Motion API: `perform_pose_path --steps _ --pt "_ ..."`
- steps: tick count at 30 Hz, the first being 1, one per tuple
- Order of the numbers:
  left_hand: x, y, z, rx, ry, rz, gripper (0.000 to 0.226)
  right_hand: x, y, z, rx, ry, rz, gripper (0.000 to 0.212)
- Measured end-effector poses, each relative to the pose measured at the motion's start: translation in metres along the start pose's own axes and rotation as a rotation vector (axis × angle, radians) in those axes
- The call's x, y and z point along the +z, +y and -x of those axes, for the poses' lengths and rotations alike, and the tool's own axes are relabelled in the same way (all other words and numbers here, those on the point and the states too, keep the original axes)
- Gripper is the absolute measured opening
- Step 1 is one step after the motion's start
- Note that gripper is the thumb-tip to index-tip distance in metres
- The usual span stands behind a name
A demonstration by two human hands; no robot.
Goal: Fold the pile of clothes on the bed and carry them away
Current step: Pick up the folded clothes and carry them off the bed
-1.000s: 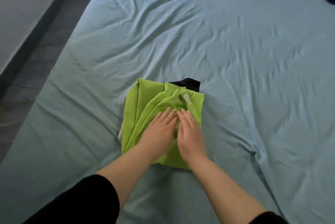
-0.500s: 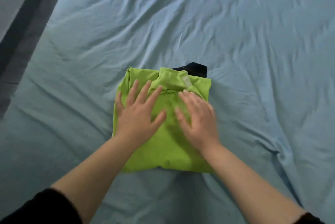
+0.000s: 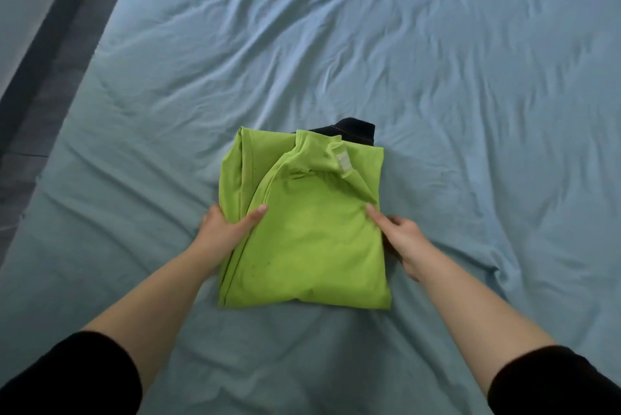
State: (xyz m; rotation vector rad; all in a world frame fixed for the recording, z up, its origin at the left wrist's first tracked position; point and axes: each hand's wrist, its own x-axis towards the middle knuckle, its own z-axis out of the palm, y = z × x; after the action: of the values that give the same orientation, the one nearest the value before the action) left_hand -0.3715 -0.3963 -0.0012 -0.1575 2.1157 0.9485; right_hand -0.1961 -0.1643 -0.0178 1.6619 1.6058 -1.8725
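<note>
A folded lime-green shirt [image 3: 312,233] lies on the blue bed sheet [image 3: 437,78], on top of a dark garment [image 3: 349,129] whose far edge peeks out behind it. My left hand [image 3: 223,229] grips the stack's left edge, thumb on top and fingers tucked under. My right hand [image 3: 401,236] holds the right edge the same way, thumb on the green cloth and fingers under the side. A white label [image 3: 344,161] shows at the shirt's collar.
The wrinkled sheet spreads wide on all sides of the stack. The bed's left edge runs diagonally at the left, with a dark floor strip [image 3: 37,85] and a pale wall beyond it.
Both hands have slid off the top of the green shirt, where they were pressing it flat, out to its left and right edges, and now grip the stack from the sides.
</note>
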Motion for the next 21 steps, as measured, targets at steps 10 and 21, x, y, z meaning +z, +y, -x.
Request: perform_pose_path --steps 10,21 --pt "0.022 0.002 0.029 0.017 -0.103 0.253 0.064 0.032 0.017 0.025 0.145 0.066 -0.141 0.087" --pt "0.002 -0.028 0.208 0.013 -0.243 0.321 0.039 -0.027 0.072 0.218 0.268 0.127 -0.318 0.071"
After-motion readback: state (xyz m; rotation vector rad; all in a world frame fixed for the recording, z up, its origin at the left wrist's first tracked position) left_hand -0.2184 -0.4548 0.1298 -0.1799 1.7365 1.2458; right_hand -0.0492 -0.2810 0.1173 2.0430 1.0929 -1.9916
